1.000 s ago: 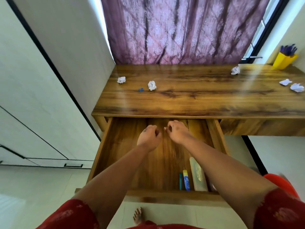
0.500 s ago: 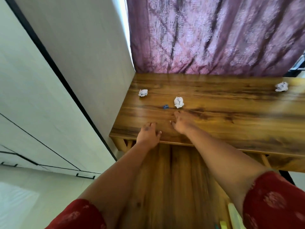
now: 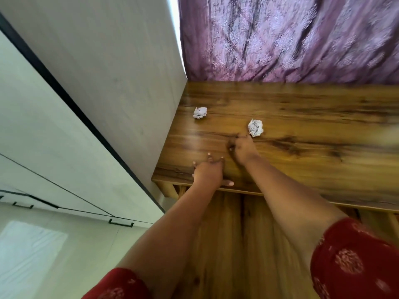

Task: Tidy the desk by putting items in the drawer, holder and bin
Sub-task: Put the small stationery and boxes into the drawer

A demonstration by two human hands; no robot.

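White cupboard doors with black handles fill the left of our view. Next comes the wooden desk, its top running left to right under a purple curtain. Near its left end lies one crumpled paper ball, well apart from both our hands. Our left hand rests flat at the desk's front edge, fingers spread, thumb stretched out to the right, holding nothing. Our right hand sits further in, fingers curled down and bunched on the desk top; whether they pinch anything beneath we cannot tell, since the hand hides that spot. A second paper ball lies just beyond and to the right of those fingertips, almost touching them. Both balls are rough lumps with no clear long axis, and no writing on them can be read. Below the desk edge the open drawer runs toward us between our forearms. Red patterned sleeves cover our upper arms.
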